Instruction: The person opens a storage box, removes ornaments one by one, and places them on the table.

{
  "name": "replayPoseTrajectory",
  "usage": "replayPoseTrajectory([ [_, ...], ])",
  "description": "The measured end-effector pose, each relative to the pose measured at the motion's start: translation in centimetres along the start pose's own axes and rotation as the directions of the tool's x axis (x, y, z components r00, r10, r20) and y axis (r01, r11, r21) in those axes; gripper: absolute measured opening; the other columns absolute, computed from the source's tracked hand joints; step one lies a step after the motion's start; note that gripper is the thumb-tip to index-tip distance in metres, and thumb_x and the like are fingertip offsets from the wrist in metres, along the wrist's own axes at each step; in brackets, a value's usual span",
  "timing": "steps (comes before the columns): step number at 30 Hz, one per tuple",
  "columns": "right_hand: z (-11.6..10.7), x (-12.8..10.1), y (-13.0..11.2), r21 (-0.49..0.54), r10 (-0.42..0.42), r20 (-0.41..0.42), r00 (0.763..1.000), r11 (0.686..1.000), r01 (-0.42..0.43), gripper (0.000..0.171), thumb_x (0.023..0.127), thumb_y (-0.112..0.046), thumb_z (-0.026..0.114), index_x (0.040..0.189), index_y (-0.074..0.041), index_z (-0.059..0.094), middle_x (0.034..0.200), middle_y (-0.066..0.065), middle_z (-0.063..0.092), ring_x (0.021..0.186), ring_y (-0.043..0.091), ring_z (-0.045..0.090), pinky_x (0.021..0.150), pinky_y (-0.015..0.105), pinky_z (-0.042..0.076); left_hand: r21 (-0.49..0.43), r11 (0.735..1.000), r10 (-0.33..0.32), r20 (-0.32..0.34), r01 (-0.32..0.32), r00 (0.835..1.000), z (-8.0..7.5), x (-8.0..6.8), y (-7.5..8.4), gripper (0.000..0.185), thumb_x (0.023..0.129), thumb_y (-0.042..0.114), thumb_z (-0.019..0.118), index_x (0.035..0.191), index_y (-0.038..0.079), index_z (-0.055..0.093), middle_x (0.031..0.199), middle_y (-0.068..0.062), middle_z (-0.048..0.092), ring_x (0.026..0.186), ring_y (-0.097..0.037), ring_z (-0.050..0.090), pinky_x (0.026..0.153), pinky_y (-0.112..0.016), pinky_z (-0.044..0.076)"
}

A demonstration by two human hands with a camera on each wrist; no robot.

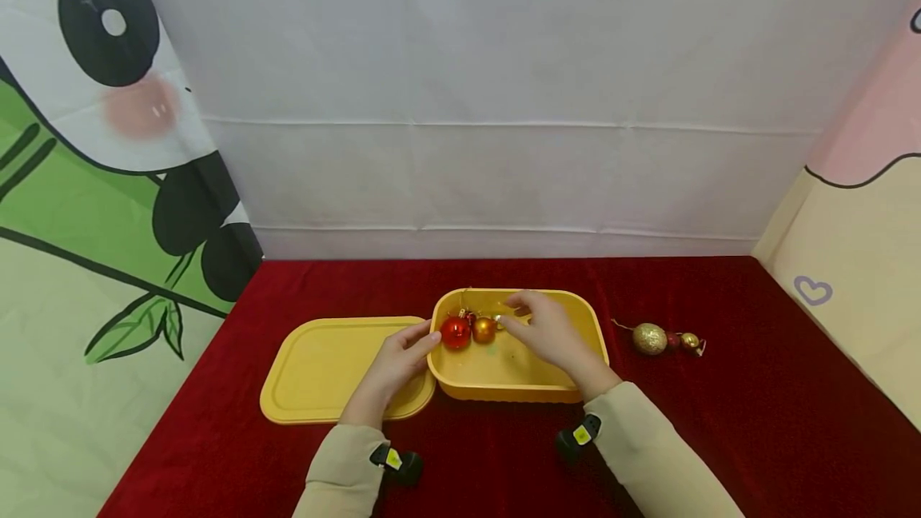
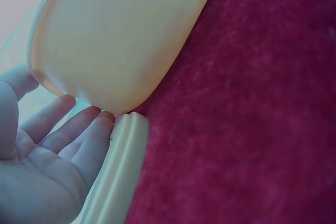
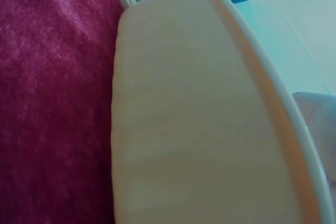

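**Head view: two hands at a yellow box of baubles**

Head-camera picture shows a yellow box (image 1: 520,378) standing open near the middle of a red-covered worktop (image 1: 719,390), with a red bauble (image 1: 455,332) and an orange bauble (image 1: 484,329) lying touching each other in its left end. The right hand (image 1: 550,332) reaches over the box from the near side, fingers (image 1: 520,304) lightly bent above the far part of the interior, just beside the orange bauble; whether they pinch anything cannot be told from here. The left hand (image 1: 398,364) rests against the box's left wall, fingers straight and relaxed, holding nothing; the left wrist camera confirms it, showing the fingertips (image 2: 100,121) touching the box's rounded corner (image 2: 115,40) where it meets the edge of the lid (image 2: 118,171). That yellow lid (image 1: 324,370) lies flat on the cloth immediately left of the box, under the left hand. To the right of the box, apart from it, a short string of ornaments (image 1: 665,339) lies on the cloth: a glittery gold egg shape with smaller red and gold beads. Behind the worktop hangs a white sheet (image 1: 504,102), with a panda-print cloth (image 1: 93,142) on the left and a pink-and-cream cloth (image 1: 856,238) on the right.
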State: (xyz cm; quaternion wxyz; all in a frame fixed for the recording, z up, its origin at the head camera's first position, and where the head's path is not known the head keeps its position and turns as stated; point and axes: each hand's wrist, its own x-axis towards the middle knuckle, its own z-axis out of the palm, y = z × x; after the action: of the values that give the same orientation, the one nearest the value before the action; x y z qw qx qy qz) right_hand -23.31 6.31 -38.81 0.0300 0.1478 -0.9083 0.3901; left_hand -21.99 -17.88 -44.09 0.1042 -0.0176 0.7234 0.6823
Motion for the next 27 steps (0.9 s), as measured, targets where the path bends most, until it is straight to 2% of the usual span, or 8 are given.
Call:
replayPoseTrajectory([
  [10, 1.3, 0.5, -0.9, -0.029, 0.007, 0.060, 0.998, 1.000, -0.005, 0.036, 0.086, -0.022, 0.069, 0.116, -0.004, 0.064, 0.115, 0.013, 0.064, 0.107, 0.029, 0.059, 0.093, 0.044, 0.049, -0.017, 1.000, -0.003, 0.022, 0.003, 1.000, -0.1, 0.1, -0.1, 0.054, 0.094, 0.026, 0.059, 0.140, 0.002, 0.044, 0.142, -0.021, 0.045, 0.118, -0.031, 0.056, 0.092, -0.035, 0.053],
  [14, 2.0, 0.7, -0.8, -0.051, -0.019, 0.078, 0.997, 0.998, 0.023, 0.035, 0.085, -0.020, 0.070, 0.115, -0.003, 0.063, 0.114, 0.013, 0.063, 0.105, 0.029, 0.059, 0.092, 0.043, 0.049, -0.010, 1.000, -0.003, 0.024, 0.003, 1.000, -0.1, 0.1, -0.1, 0.054, 0.094, 0.025, 0.059, 0.140, 0.002, 0.044, 0.142, -0.022, 0.045, 0.119, -0.032, 0.056, 0.092, -0.035, 0.053],
  [18, 2.6, 0.7, -0.3, -0.068, -0.020, 0.094, 0.995, 0.997, 0.027, 0.038, 0.084, -0.021, 0.072, 0.116, -0.003, 0.063, 0.118, 0.013, 0.062, 0.110, 0.029, 0.058, 0.097, 0.043, 0.048, 0.000, 1.000, -0.012, 0.021, 0.012, 1.000, 0.1, 0.0, 0.1, 0.052, 0.094, 0.025, 0.059, 0.140, 0.004, 0.044, 0.142, -0.020, 0.045, 0.118, -0.032, 0.057, 0.092, -0.036, 0.052],
  [21, 2.9, 0.7, -0.1, -0.067, -0.012, 0.098, 0.995, 0.998, 0.018, 0.040, 0.083, -0.021, 0.073, 0.117, -0.003, 0.062, 0.120, 0.012, 0.061, 0.112, 0.029, 0.057, 0.100, 0.044, 0.046, 0.008, 1.000, -0.014, 0.018, 0.014, 1.000, 0.2, 0.0, 0.2, 0.052, 0.095, 0.025, 0.058, 0.140, 0.004, 0.044, 0.142, -0.020, 0.045, 0.118, -0.031, 0.057, 0.093, -0.036, 0.052],
  [27, 3.2, 0.8, 0.1, -0.071, -0.034, 0.083, 0.996, 0.997, 0.040, 0.039, 0.082, -0.020, 0.073, 0.116, -0.003, 0.063, 0.115, 0.012, 0.062, 0.107, 0.026, 0.058, 0.096, 0.042, 0.048, 0.005, 1.000, -0.014, 0.006, 0.014, 1.000, 0.2, 0.1, 0.1, 0.053, 0.094, 0.025, 0.059, 0.140, 0.004, 0.044, 0.142, -0.020, 0.045, 0.119, -0.032, 0.056, 0.093, -0.037, 0.052],
])
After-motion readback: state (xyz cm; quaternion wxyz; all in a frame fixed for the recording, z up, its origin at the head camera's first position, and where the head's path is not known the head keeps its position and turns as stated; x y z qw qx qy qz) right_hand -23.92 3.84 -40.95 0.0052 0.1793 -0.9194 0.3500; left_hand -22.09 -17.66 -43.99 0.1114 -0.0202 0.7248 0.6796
